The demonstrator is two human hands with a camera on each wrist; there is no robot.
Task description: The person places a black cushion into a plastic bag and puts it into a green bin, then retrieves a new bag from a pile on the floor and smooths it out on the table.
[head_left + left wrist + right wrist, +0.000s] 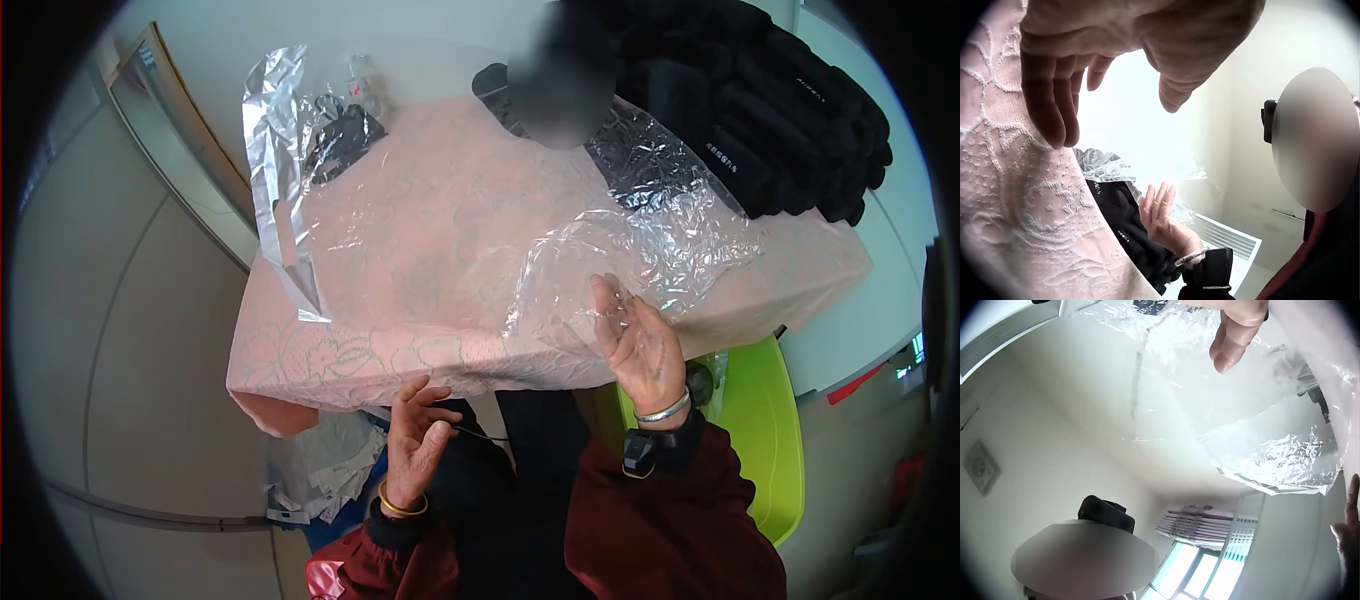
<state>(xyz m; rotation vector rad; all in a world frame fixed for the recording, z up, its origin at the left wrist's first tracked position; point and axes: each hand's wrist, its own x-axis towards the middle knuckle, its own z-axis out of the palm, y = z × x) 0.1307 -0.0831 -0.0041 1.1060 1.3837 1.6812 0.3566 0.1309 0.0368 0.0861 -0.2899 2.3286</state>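
In the head view the right hand [643,358] is raised, palm up with fingers loosely bent, at the near edge of a clear plastic sheet [575,262]. The right wrist view shows its fingers [1230,347] against the plastic [1285,459]; whether they grip it cannot be told. My left hand [415,445] hangs in front of the table's near edge, thumb apart from the fingers, holding nothing. In the left wrist view that hand [1110,44] is beside the pink lace cloth [1029,187], fingers relaxed.
A pink cloth [420,230] covers the table. Silver film [272,150] and a black bag [347,138] lie at the left. Black padded items [760,110] and crinkled dark wrapping [650,160] are at the back right. A green tub [772,440] stands below, right.
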